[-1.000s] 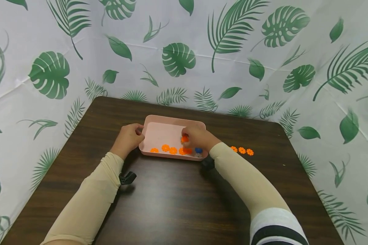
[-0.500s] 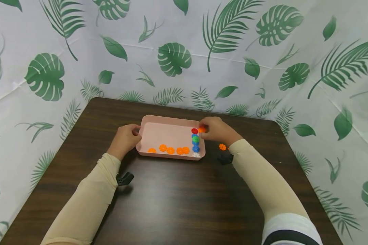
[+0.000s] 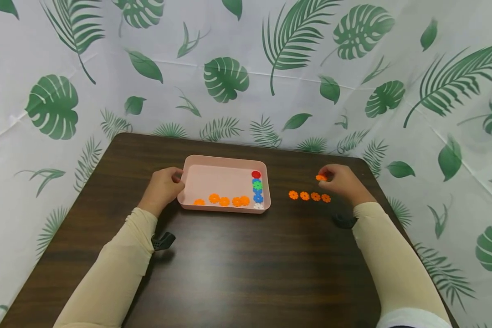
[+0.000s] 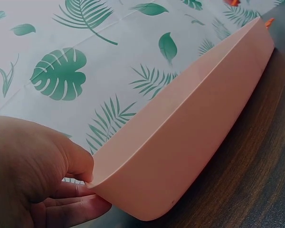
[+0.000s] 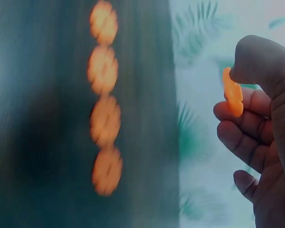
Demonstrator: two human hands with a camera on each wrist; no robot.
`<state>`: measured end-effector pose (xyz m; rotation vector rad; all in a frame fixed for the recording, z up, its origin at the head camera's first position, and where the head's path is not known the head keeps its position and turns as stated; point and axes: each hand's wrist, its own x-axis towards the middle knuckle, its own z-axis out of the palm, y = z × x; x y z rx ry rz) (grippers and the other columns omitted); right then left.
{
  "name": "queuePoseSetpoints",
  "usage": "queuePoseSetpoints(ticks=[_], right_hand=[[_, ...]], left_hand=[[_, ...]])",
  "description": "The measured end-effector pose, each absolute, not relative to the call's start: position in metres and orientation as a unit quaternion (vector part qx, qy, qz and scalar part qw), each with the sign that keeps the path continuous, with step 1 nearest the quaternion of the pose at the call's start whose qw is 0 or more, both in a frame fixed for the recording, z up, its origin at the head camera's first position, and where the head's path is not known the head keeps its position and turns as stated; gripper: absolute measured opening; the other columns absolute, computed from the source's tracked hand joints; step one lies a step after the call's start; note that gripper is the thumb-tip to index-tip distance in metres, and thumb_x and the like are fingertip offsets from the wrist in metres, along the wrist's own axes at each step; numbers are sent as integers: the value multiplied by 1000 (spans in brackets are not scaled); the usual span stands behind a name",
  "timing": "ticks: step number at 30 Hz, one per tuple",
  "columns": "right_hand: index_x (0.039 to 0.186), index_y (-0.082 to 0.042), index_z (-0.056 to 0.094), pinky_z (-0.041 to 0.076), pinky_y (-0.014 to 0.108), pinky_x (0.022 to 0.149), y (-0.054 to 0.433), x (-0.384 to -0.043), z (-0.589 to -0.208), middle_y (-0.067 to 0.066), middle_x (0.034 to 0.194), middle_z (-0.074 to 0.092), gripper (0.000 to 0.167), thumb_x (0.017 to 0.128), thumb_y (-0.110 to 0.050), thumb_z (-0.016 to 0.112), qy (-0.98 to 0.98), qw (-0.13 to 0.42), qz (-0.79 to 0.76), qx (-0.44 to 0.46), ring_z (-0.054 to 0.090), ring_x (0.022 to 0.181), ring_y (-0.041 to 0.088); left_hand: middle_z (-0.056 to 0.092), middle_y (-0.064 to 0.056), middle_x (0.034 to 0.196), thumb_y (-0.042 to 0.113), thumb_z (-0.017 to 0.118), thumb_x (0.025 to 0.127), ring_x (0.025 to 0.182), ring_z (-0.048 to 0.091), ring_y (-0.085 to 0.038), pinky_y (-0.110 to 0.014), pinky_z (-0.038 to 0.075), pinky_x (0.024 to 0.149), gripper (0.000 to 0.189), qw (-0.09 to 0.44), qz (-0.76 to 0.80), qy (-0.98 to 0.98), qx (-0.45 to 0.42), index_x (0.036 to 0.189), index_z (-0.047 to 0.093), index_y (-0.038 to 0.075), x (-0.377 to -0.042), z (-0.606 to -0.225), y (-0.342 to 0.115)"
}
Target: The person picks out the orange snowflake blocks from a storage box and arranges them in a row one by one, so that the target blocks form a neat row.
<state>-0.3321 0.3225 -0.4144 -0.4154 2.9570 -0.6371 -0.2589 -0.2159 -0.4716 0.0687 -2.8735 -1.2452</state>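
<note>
My left hand [image 3: 160, 189] pinches the left rim of a pink rectangular tray [image 3: 221, 210]; the left wrist view shows the thumb on the rim of the tray [image 4: 199, 128] and fingers against its outer side. Above the table's right part, my right hand [image 3: 344, 183] holds an orange flower-shaped disc [image 3: 321, 177] between thumb and fingers. Just nearer than that hand, several similar orange discs [image 3: 304, 196] lie in a row on the table. In the right wrist view the held disc [image 5: 233, 92] is seen nearly edge-on, and the row is blurred.
Inside the tray, several orange discs [image 3: 224, 201] lie along the near wall. Blue discs [image 3: 258, 199], a green disc [image 3: 257, 185], a red disc [image 3: 256, 174] and a white disc [image 3: 258, 206] line the right side. A leaf-patterned curtain [image 3: 225, 105] stands behind the dark wooden table [image 3: 229, 264].
The right hand has carried an orange disc out of the tray and rightward to above the row. The left hand stays at the tray's rim. The view has shifted slightly.
</note>
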Motion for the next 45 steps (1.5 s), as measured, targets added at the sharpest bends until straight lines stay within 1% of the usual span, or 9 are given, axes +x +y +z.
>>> queuePoseSetpoints(ticks=[5,8,18,24,29,33,37,42,45], right_hand=[[118,-2,67,51,53,87,361,-326,-431,19,113,66,34,92,-23,72,974,44,-203,-91,59,98,34],[116,0,67,52,53,86,378,-325,-445,20,110,67,35,91,-23,74,977,44,-192,-77,59,96,35],[112,1,68,53,52,84,390,-322,-473,18,104,67,33,90,-23,75,977,61,-193,-66,60,90,32],[118,0,69,51,56,92,394,-323,-481,21,113,67,35,91,-22,75,977,68,-199,-48,59,98,35],[124,0,69,46,62,101,399,-321,-481,23,122,65,39,92,-22,76,976,57,-203,-52,58,108,40],[123,1,71,45,62,101,403,-320,-482,23,120,65,37,92,-20,76,977,46,-197,-66,58,109,40],[125,2,70,45,62,101,406,-318,-483,23,121,64,40,92,-21,76,977,42,-198,-62,58,110,41],[131,0,66,42,63,104,406,-315,-481,24,129,60,46,95,-28,74,976,42,-209,-29,55,119,43],[132,-1,64,44,63,103,402,-314,-476,23,131,60,48,96,-32,73,974,33,-224,-19,55,120,43]], left_hand=[[70,-20,107,14,58,92,86,63,-32,-42,56,73,46,16,-394,-919,19,136,62,1,-257,-472,-218],[69,-20,107,14,59,92,85,63,-33,-43,56,73,46,18,-396,-918,18,136,62,1,-257,-472,-220],[69,-19,107,14,60,92,85,62,-32,-41,55,71,46,10,-398,-917,26,137,62,2,-253,-472,-223],[68,-19,107,14,60,92,85,61,-32,-39,54,70,46,4,-397,-917,31,137,62,2,-253,-471,-222],[68,-19,107,15,60,92,86,61,-32,-39,54,70,46,1,-399,-916,32,136,62,3,-253,-469,-221],[68,-19,107,15,61,92,85,62,-32,-39,55,70,46,-1,-400,-916,31,137,62,3,-254,-469,-219],[69,-19,107,15,61,92,85,62,-32,-39,55,70,46,4,-399,-916,26,137,62,3,-255,-470,-218],[69,-19,106,15,61,92,84,63,-32,-40,55,69,45,11,-398,-917,20,135,63,2,-257,-473,-216],[69,-19,105,15,61,92,84,63,-32,-40,55,69,45,11,-396,-918,19,135,63,2,-258,-473,-214]])
